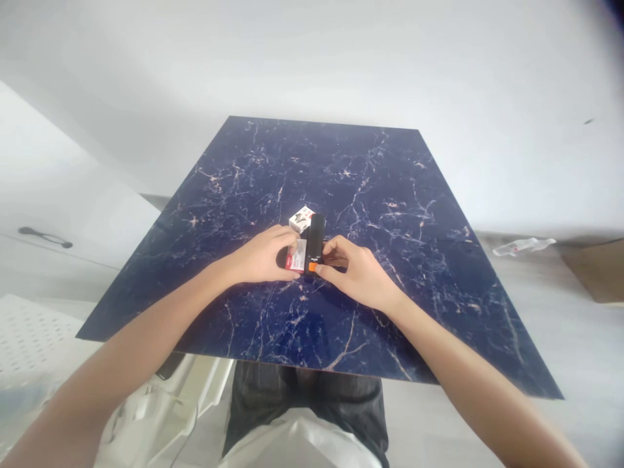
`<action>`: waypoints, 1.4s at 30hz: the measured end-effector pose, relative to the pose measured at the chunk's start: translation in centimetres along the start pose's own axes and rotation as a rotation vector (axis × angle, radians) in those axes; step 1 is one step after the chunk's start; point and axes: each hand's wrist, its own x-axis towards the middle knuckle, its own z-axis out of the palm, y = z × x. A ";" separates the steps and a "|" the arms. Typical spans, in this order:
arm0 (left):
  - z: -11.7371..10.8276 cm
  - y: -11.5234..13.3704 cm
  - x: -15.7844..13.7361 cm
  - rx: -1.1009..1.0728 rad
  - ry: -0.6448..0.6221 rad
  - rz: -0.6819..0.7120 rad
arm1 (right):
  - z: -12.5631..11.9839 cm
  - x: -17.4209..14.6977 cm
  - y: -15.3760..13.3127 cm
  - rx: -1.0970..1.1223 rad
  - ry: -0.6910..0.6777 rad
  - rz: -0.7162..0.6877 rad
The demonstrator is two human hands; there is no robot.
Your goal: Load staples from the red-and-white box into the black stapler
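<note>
Near the middle of the dark blue table, my left hand [268, 253] has its thumb and fingers closed around a small red-and-white box [296, 255]. Right beside that box stands a black stapler [316, 237] with an orange piece at its near end. My right hand [358, 270] grips the stapler from the right, its thumb at the orange piece and its bent fingers along the side. Just behind the red-and-white box, a white box [301, 219] with a printed picture rests on the table, close to the stapler's far end.
The blue marbled table [341, 162] has its far edge near a white wall. On the floor to the right lie a clear plastic wrapper [524, 246] and a cardboard box [597, 270]. A white cabinet with a dark handle [45, 237] is at left.
</note>
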 end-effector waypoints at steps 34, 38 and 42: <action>-0.8 -1.6 -0.1 0.089 0.212 -0.064 | -0.3 0.1 -0.4 -0.048 -0.033 -0.006; 0.0 -2.9 0.4 0.136 0.122 -0.062 | -0.3 0.1 -0.3 -0.042 -0.035 0.003; 0.1 -2.1 0.5 0.134 0.139 -0.042 | -0.3 0.0 -0.4 -0.031 -0.044 0.008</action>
